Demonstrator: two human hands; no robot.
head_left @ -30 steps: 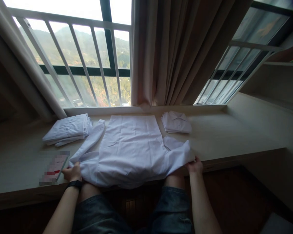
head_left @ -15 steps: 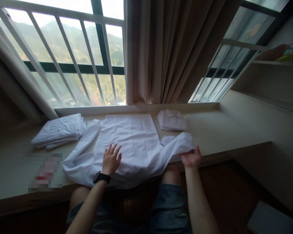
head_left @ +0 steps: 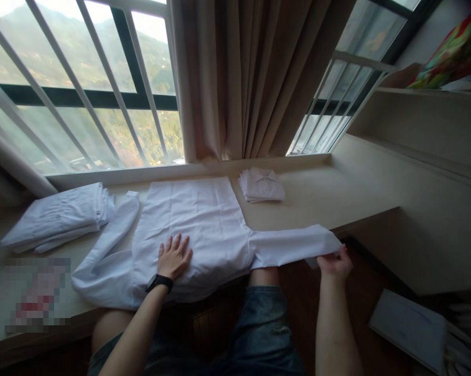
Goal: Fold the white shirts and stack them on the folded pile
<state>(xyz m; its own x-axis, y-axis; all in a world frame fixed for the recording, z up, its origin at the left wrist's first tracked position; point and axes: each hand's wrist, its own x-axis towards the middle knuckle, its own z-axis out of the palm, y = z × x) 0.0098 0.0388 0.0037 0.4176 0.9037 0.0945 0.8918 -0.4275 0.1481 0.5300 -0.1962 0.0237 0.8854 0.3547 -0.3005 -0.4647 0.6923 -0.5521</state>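
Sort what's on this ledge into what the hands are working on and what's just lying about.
In hand: white shirt, pressed flat by left hand; its sleeve, held out by right hand.
Lying about: folded shirt, shirt stack, curtain.

A white shirt of thin, matt, lightly creased cloth lies on a smooth, matt, pale ledge. Folded piles look like the same cloth. The curtain is heavy, matt beige fabric. White window bars look painted and smooth.
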